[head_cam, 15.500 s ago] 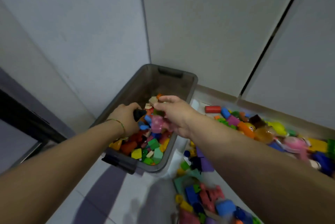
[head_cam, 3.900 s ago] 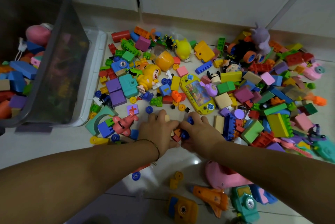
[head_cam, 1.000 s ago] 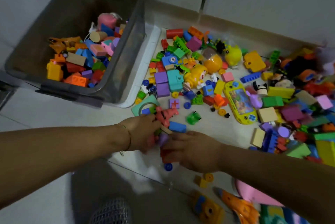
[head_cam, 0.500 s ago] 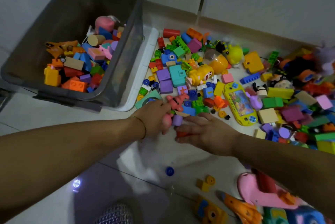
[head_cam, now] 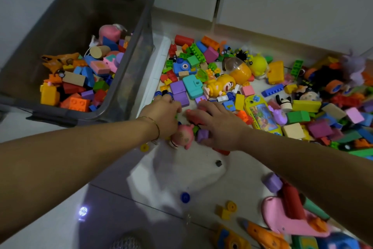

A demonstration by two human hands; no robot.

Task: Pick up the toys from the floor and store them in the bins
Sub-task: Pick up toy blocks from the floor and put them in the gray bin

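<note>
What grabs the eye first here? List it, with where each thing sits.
A many-coloured litter of blocks and toys covers the floor at right, a yellow handheld game among them. At upper left stands a grey bin partly filled with blocks. In the centre the left hand and right hand rest on toys at the litter's edge, a pink figure beside the left wrist.

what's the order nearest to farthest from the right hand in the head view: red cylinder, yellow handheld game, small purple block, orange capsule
1. small purple block, at the left edge of the right hand.
2. yellow handheld game, just to its right.
3. orange capsule, beyond the fingers, mid-pile.
4. red cylinder, farthest, at the back left.
</note>
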